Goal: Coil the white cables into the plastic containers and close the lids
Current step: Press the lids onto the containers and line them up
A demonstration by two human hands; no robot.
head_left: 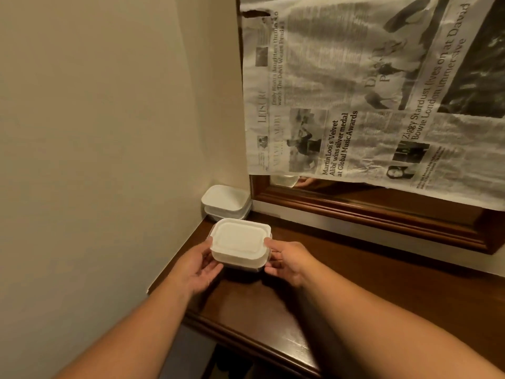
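Note:
A rectangular plastic container with a white lid (pixel 240 242) sits closed on the dark wooden table (pixel 355 283), near its left end. My left hand (pixel 203 265) grips the container's left side, thumb near the lid's rim. My right hand (pixel 287 262) grips its right side in the same way. Behind it, in the corner against the wall, stand two more white-lidded containers (pixel 226 201), stacked one on the other. No white cable shows; the contents of the containers are hidden.
A wood-framed mirror (pixel 369 212) leans at the back of the table, mostly covered by a sheet of newspaper (pixel 355 91). A cream wall (pixel 109 132) bounds the table on the left. The table's front edge (pixel 246 332) runs diagonally below my forearms.

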